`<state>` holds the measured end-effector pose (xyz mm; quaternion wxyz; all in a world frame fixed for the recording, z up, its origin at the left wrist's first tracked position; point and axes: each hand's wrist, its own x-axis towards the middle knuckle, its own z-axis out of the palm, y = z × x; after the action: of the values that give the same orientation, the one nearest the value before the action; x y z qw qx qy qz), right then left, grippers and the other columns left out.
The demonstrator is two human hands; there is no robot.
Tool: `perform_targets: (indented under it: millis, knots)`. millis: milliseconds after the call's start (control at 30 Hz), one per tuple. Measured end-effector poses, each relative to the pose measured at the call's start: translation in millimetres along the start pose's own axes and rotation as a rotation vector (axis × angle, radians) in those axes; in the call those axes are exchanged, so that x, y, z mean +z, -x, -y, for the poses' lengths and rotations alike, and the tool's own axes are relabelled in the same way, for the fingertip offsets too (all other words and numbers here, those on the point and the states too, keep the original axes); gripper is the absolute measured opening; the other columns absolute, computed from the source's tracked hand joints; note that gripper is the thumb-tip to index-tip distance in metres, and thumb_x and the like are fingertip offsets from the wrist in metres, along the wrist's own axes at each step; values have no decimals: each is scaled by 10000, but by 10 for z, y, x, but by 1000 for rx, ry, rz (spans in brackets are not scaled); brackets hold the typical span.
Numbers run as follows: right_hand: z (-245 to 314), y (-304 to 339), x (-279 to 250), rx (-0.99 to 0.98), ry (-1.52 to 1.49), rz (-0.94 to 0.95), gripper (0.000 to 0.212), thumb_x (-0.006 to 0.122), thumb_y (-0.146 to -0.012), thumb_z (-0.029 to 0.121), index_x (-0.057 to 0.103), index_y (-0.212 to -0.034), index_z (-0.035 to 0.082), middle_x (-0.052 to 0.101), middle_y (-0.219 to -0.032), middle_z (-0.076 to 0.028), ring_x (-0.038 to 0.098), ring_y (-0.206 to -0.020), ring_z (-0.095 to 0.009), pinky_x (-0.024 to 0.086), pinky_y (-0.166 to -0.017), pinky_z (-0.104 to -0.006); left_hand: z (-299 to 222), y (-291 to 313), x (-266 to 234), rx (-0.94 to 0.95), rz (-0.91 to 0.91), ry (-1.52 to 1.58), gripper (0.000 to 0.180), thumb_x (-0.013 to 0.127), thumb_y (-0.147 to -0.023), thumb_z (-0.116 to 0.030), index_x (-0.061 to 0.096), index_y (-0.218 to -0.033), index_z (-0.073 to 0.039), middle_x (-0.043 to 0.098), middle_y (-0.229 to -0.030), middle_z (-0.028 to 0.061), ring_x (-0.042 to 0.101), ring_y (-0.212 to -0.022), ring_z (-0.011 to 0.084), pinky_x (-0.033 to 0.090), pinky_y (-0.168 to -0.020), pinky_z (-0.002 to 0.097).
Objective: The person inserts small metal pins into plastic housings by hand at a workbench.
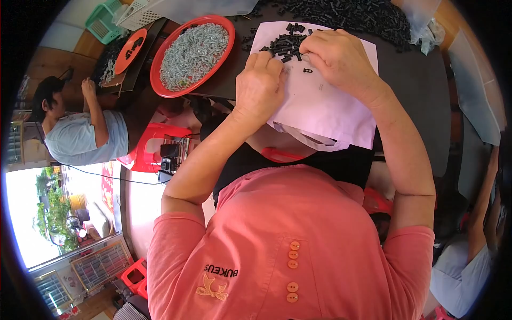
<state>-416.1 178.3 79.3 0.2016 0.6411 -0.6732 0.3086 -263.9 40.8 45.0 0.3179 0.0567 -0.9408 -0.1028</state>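
A white bag [330,114] lies over the table's near edge in front of me, its handles hanging toward my lap. On it rests a loose heap of small black plastic pieces [287,47], with a single black piece [308,70] apart from the rest. My left hand [258,88] is closed at the bag's left side, fingers curled beside the heap; whatever they hold is hidden. At the right of the heap, my right hand [341,61] is closed in a pinch. Something small and greyish shows at its fingertips, too small to name.
A red round tray [231,45] full of small clear pieces stands left on the dark table [416,90]. A large black pile [352,18] spreads along the back. Co-workers sit left [85,133] and right [461,277]. A red stool [154,141] stands below left.
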Motion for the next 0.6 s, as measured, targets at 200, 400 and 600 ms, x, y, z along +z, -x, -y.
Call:
perform_targets:
  millis: [200, 400, 600]
  knots:
    - [-3, 7, 17, -6, -4, 5, 29, 626, -782, 66, 640, -806, 74, 660, -778, -58, 638, -753, -269, 462, -686, -379, 7, -16, 17, 72, -6, -20, 109, 682, -760, -56, 620, -850, -54, 562, -851, 95, 589, -847, 308, 506, -680, 423]
    - [-4, 14, 37, -16, -9, 16, 17, 627, -807, 61, 636, -821, 67, 654, -770, -60, 625, -744, -259, 449, -691, -370, 7, -39, 64, 135, -28, -104, 97, 665, -742, -39, 587, -800, -41, 553, -836, 101, 583, -825, 306, 509, -647, 416]
    - [4, 8, 26, -24, -1, 19, 21, 629, -807, 75, 638, -825, 69, 653, -767, -61, 625, -742, -257, 448, -686, -367, 2, -70, 93, 179, -44, -72, 94, 654, -734, -36, 583, -795, -33, 551, -818, 103, 583, -801, 307, 505, -647, 420]
